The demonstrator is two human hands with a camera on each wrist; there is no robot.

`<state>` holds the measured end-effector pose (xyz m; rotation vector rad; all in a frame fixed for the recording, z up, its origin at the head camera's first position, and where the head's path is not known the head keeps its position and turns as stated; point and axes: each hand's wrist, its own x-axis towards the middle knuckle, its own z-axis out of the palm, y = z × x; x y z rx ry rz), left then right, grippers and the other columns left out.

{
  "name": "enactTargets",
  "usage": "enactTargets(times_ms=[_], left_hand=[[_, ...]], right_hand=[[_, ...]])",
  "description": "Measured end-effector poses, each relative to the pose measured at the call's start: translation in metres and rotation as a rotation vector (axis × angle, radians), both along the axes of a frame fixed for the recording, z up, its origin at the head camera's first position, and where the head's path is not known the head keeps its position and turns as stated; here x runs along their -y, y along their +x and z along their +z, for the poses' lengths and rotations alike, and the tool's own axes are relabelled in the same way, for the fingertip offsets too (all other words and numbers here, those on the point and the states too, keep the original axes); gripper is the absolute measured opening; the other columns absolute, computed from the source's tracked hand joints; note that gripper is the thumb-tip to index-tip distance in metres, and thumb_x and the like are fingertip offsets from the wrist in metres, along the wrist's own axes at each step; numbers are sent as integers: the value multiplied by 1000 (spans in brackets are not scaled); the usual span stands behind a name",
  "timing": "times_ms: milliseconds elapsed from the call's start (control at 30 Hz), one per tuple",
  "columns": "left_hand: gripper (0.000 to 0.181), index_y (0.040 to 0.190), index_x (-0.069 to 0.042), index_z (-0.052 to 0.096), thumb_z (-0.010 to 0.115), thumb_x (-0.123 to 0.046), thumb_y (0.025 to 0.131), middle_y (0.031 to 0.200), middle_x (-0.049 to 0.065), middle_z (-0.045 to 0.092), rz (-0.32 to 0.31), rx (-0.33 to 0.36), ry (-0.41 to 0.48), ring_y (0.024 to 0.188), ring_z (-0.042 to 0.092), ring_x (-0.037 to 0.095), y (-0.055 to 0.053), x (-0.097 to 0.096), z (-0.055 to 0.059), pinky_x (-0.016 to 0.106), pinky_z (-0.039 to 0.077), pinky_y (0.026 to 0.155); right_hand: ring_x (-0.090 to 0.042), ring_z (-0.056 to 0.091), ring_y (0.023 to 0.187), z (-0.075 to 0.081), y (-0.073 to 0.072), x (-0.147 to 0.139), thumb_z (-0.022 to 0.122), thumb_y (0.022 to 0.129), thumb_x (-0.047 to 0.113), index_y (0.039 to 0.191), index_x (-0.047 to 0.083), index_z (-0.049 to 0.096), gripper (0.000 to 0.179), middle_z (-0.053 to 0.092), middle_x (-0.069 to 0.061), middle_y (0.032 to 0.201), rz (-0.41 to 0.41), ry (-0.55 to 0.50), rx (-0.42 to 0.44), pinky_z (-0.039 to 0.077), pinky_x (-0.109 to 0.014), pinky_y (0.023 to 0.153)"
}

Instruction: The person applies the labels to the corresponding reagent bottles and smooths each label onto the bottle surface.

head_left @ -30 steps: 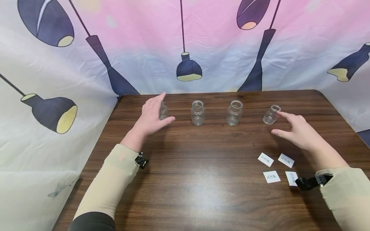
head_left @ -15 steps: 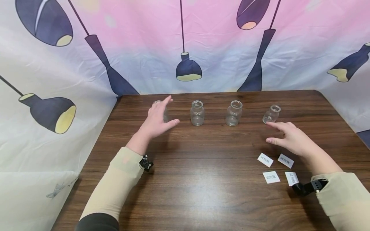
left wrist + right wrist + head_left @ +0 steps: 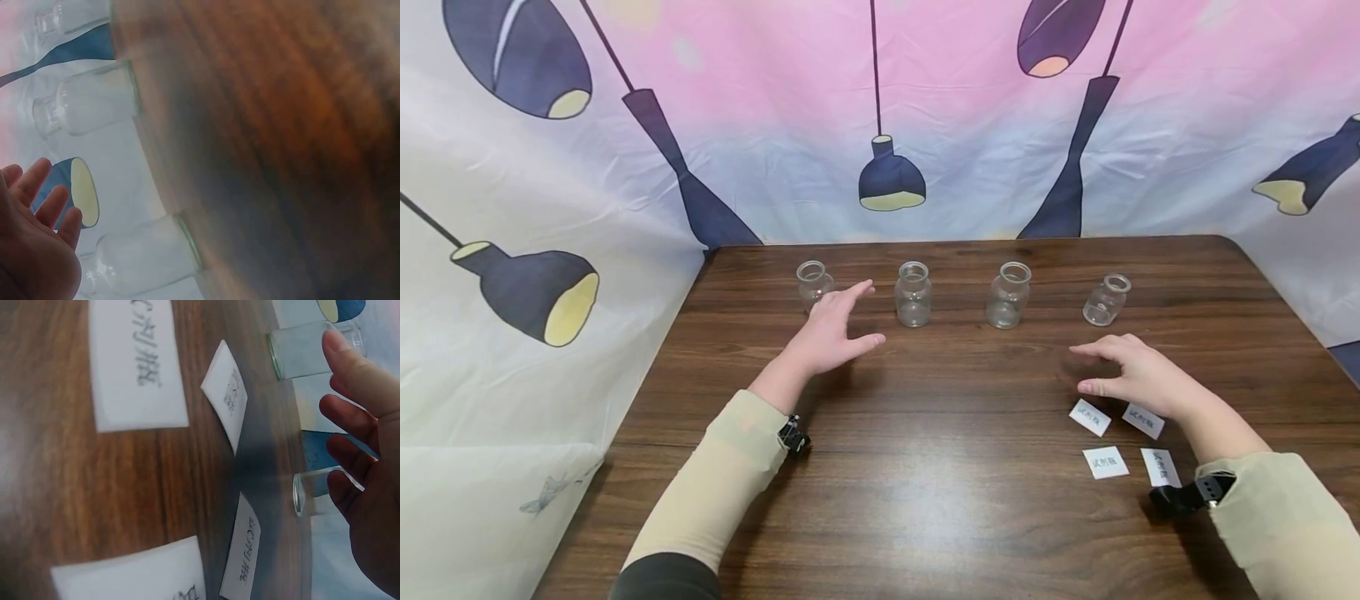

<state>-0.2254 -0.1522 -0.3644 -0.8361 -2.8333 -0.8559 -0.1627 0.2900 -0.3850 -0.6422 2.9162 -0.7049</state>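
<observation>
From here I see the left hand (image 3: 829, 337) empty, fingers apart, glass bottles (image 3: 913, 300) beyond them; the right hand (image 3: 1141, 375) likewise — white cards (image 3: 1106, 462) near its fingers, wristward. Probably reaching; lifting a card would need a pinch.

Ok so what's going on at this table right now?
A person has both hands out over the wooden table, holding nothing. Four glass jars stand in a row toward its far edge. The left hand partly hides the leftmost jar in the head view; the right hand is just beyond four white cards bearing handwriting.
</observation>
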Motion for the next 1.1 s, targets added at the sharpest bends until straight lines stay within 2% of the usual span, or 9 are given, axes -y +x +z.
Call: enactTargets(times_ms=[100, 233, 400, 667, 867, 1100], left_hand=[[80, 147, -10, 27, 65, -43, 85, 142, 5, 42, -3, 14, -4, 129, 32, 30, 1, 0, -6, 51, 21, 106], [80, 147, -11, 26, 66, -41, 84, 142, 4, 42, -2, 51, 15, 131, 31, 29, 2, -1, -10, 49, 25, 105], [79, 147, -10, 25, 69, -34, 84, 142, 5, 43, -5, 97, 62, 130, 36, 26, 4, -2, -11, 46, 30, 104], [77, 144, -7, 30, 70, -32, 84, 141, 6, 44, -8, 113, 54, 126, 44, 24, 5, -2, -13, 44, 34, 102], [76, 144, -8, 30, 70, -33, 85, 141, 6, 44, -16, 116, 48, 126, 44, 24, 5, -2, -14, 43, 34, 102], [73, 144, -7, 31, 69, -31, 86, 141, 5, 45, -15, 126, 39, 126, 44, 24, 5, -4, -15, 43, 34, 102]], right_hand=[[-30, 47, 105, -3, 1, 1, 73, 80, 40, 124, 8, 60, 56, 61, -6, 106, 51, 6, -1, 39, -50, 83], [-28, 49, 105, -8, 3, 2, 73, 80, 38, 121, 13, 64, 49, 62, -2, 109, 100, -1, -4, 40, -48, 84], [-24, 49, 103, -13, 5, 3, 73, 80, 34, 119, 17, 66, 43, 62, 3, 108, 114, -6, 9, 40, -44, 83], [-18, 48, 98, -22, 6, 7, 74, 81, 31, 115, 18, 68, 37, 59, 9, 103, 168, 10, -2, 40, -38, 79], [-16, 47, 96, -28, 4, 11, 75, 79, 30, 114, 20, 68, 37, 58, 10, 101, 143, 18, -11, 42, -37, 78], [-14, 49, 93, -31, 2, 14, 71, 83, 29, 111, 20, 70, 29, 59, 13, 94, 110, 3, -43, 41, -36, 77]])
